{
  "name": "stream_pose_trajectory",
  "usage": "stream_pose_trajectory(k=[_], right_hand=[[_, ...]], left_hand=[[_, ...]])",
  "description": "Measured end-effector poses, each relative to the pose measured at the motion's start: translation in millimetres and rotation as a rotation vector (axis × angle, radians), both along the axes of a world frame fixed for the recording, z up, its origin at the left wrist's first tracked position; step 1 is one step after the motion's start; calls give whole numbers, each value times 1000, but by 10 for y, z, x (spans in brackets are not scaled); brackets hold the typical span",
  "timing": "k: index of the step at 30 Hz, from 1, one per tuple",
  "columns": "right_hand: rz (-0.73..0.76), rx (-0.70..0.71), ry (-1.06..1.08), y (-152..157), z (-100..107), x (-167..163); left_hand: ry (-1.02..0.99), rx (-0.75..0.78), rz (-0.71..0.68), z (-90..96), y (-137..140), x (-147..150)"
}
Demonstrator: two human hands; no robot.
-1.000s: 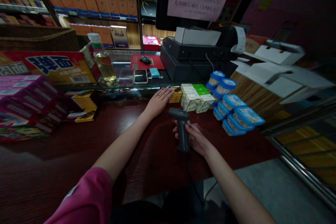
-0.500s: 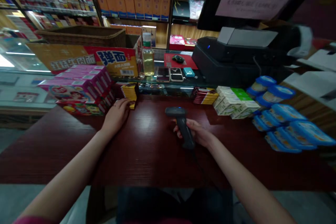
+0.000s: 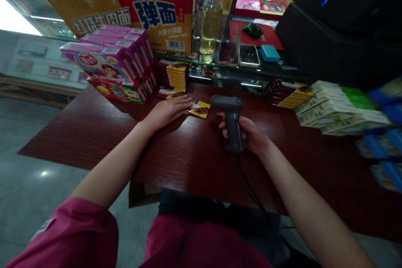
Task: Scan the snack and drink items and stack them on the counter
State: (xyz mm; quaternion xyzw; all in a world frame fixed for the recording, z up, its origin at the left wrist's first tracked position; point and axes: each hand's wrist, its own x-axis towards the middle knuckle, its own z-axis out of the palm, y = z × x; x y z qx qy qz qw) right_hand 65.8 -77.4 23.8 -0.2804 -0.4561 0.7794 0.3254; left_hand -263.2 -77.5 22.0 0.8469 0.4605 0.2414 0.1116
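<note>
My right hand (image 3: 256,135) is wrapped round the handle of a dark grey barcode scanner (image 3: 233,127), held upright over the counter with its cord trailing down toward me. My left hand (image 3: 169,112) lies flat, fingers stretched out, on a yellow-and-brown chocolate bar (image 3: 201,110); the bar's near end is hidden under the fingers. This bar lies just left of the scanner head. Behind the left hand stands a stack of similar chocolate bars (image 3: 176,76), with another bar lying partly covered at its foot.
Pink and red candy boxes (image 3: 105,65) are piled at left, before a noodle carton (image 3: 153,21). A bottle (image 3: 210,25), phone (image 3: 249,55) and mouse (image 3: 252,30) stand behind. At right are more chocolate bars (image 3: 287,94), white-green boxes (image 3: 339,109) and blue-lidded tubs (image 3: 389,155).
My left hand has moved right from the stack, bringing a chocolate bar out flat across the counter. The scanner stays in my right hand. The view has tilted down and come closer.
</note>
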Motion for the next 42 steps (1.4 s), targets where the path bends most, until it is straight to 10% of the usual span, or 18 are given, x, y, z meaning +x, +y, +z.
stream_pose_trajectory(k=[8,14,24,34,42], right_hand=[[105,-10,10,-126,45,-24],[142,-6,-1,-148,37,-60],[198,38,-18,-129,32,-46],[47,6,68,-96,-31,295],[-288,21,80,-300,-82,1320]], left_hand=[[-502,-36,493,15,-32,217],[-671,-314,463,-105,35,376],[-637,-269,468,-140,41,385],[-715,-702,375,47,-74,258],[-592,-71,209,270,74,1196]])
